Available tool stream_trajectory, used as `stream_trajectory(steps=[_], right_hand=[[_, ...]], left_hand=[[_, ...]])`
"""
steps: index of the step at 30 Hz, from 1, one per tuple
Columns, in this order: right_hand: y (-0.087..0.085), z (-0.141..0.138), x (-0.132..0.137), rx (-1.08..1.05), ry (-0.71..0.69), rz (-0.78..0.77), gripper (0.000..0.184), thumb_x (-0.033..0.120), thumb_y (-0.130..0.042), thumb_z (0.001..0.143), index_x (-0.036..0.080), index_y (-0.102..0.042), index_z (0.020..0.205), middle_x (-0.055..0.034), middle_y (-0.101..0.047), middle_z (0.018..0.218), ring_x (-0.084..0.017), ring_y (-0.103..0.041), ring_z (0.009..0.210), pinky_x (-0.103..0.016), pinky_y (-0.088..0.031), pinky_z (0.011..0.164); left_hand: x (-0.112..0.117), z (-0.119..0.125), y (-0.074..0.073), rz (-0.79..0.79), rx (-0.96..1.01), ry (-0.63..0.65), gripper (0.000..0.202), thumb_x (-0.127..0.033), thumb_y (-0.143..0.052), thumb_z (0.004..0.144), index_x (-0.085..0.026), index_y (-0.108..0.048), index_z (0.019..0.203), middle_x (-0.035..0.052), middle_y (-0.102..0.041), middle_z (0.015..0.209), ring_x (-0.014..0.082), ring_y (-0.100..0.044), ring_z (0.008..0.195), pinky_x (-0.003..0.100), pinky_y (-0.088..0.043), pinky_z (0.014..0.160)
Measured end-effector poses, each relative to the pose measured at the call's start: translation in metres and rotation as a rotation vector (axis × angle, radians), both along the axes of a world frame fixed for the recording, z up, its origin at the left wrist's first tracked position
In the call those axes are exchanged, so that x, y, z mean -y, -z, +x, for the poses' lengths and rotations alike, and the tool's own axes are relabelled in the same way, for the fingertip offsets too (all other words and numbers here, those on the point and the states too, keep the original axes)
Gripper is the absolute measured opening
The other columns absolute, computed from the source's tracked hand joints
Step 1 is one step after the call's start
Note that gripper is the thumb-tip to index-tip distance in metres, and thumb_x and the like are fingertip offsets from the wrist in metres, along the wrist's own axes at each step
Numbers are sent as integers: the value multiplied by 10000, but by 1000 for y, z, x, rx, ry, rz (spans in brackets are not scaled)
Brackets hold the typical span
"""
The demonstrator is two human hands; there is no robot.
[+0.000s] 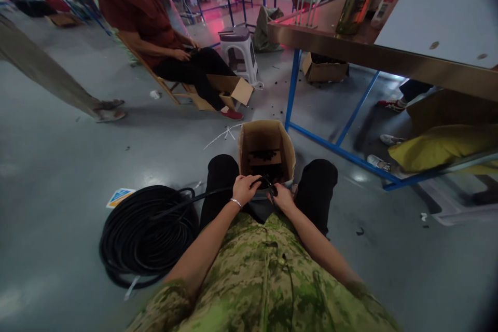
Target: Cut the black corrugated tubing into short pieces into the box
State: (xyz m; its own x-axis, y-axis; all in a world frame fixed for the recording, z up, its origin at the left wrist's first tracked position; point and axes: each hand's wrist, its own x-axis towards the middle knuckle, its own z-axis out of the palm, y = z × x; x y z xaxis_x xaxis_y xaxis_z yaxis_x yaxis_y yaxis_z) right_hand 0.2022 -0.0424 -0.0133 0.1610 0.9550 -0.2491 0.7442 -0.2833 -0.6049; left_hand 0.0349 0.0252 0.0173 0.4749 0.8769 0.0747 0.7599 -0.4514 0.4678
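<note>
My left hand [244, 190], with a bracelet at the wrist, is closed on a length of black hose [212, 193]. That length leads over my left thigh from a large black coil [143, 238] on the floor to my left. Close beside it, my right hand [283, 198] is closed around something dark at the hose's curved end; its kind is too small and dark to tell. Both hands are over the near edge of an open cardboard box [288, 153] between my knees. Dark small pieces [262, 155] lie inside the box.
A blue-legged table [311, 39] stands ahead to the right. A seated person in a dark red shirt [151, 31] has another cardboard box [243, 92] at their feet. A plastic stool [237, 46] is behind it. Another person's leg [50, 70] is at the left.
</note>
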Motion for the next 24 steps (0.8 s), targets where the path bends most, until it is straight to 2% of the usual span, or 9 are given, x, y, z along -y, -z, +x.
stream_trajectory(steps=[10, 14, 20, 24], right_hand=[[5, 1, -1, -36, -25, 12, 326, 387, -661, 758, 187, -619, 1012, -67, -666, 964, -201, -611, 853, -252, -383, 689], [4, -1, 0, -34, -21, 26, 361, 405, -679, 744, 188, -623, 1026, -71, -673, 988, -208, -616, 875, -254, -391, 705], [-4, -1, 2, -78, 46, 43, 307, 410, -698, 725, 186, -660, 932, -68, -694, 872, -205, -628, 801, -247, -391, 647], [-9, 4, 1, -231, 77, 60, 294, 426, -747, 660, 197, -681, 834, -58, -697, 804, -213, -624, 782, -252, -398, 636]], left_hand=[[1, 0, 2, 24, 40, -41, 233, -306, -554, 877, -278, -676, 1074, -10, -710, 866, 134, -613, 779, 317, -371, 876], [0, 1, 2, 31, 69, -102, 240, -301, -550, 881, -273, -670, 1087, -6, -717, 918, 135, -623, 805, 310, -377, 882], [1, 3, -1, 21, 48, -108, 238, -303, -555, 879, -267, -674, 1082, 2, -720, 969, 145, -638, 858, 312, -390, 898], [-2, 6, -11, 10, -16, -79, 263, -338, -520, 896, -273, -670, 1102, 6, -711, 983, 155, -641, 887, 286, -425, 850]])
